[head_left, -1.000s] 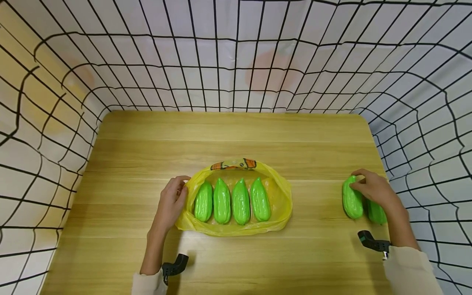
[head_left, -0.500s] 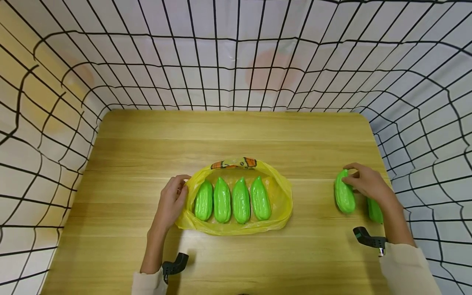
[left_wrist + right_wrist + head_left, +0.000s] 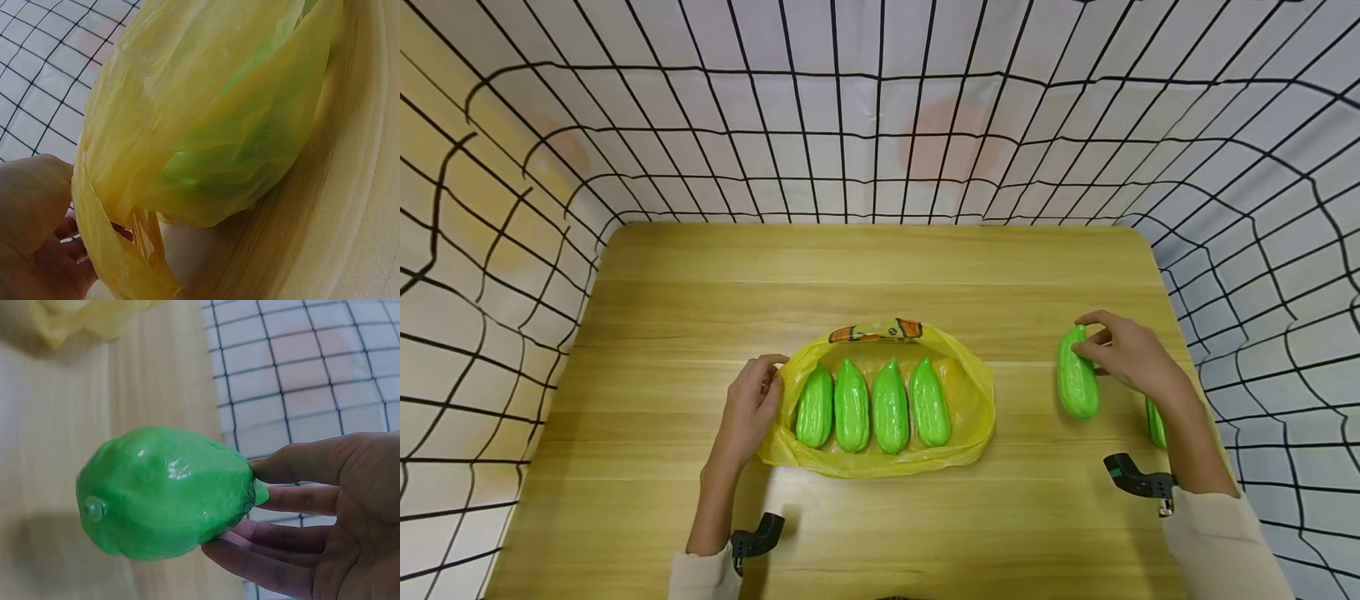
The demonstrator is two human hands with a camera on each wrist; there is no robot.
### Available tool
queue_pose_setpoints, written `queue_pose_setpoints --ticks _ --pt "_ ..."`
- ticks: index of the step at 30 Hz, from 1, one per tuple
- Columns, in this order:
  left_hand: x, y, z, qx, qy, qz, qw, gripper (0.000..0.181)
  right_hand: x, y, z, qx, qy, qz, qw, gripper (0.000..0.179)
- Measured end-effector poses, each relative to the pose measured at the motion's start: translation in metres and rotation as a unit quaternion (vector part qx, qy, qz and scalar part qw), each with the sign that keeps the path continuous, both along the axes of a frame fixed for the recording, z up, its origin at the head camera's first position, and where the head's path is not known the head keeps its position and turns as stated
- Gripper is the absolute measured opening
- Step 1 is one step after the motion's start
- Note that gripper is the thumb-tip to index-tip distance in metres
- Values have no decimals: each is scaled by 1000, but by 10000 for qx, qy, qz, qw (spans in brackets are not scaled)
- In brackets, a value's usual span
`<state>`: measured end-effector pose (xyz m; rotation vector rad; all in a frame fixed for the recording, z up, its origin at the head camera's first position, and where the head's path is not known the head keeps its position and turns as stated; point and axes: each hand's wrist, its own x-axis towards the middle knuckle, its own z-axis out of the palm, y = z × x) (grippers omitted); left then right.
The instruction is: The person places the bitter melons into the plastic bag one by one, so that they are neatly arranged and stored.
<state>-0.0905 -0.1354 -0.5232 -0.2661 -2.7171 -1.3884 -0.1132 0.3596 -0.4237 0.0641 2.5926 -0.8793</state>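
Note:
A yellow plastic bag (image 3: pixel 973 375) lies with its mouth spread on the table, and several glossy green gourds (image 3: pixel 890 408) stand in a row in it. My left hand (image 3: pixel 751 408) grips the bag's left rim, fingers behind the plastic; in the left wrist view the hand (image 3: pixel 37 231) is beside a hanging handle loop. On the right, my right hand (image 3: pixel 1123 354) holds another green gourd (image 3: pixel 1077 379) by its narrow end. The right wrist view shows this gourd (image 3: pixel 156 494) between thumb and fingers, its blunt end facing away from the palm, above the wood.
One more green gourd (image 3: pixel 1155 425) lies at the table's right side, partly hidden by the right forearm. Black wire mesh (image 3: pixel 880 133) stands along the back and both sides of the wooden table (image 3: pixel 865 267).
My right hand has moved left and slightly away from me with the gourd, off the spot beside the other one. My left hand and the bag stay in place.

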Motion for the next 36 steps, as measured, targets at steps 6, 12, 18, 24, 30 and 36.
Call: queue_pose_setpoints --ticks 6,12,18,24,30,36 --pt "-2 0 -2 -57 115 -54 9999 26 -3 -23 14 -103 83 64 9999 53" --pt "0 0 -2 -48 77 -54 9999 26 -7 -45 24 -190 259 272 9991 49" --pt "0 0 -1 -6 94 -60 9999 25 -10 -70 33 -232 497 514 9972 46" --pt "0 1 0 -45 156 -81 9998 25 -12 -95 38 -497 425 557 9963 45" --pt "1 1 2 -42 67 -16 10000 26 -13 -119 40 -645 471 746 9940 41" --pt "2 2 2 -18 6 -48 10000 25 -11 -144 40 -742 510 875 9921 37"
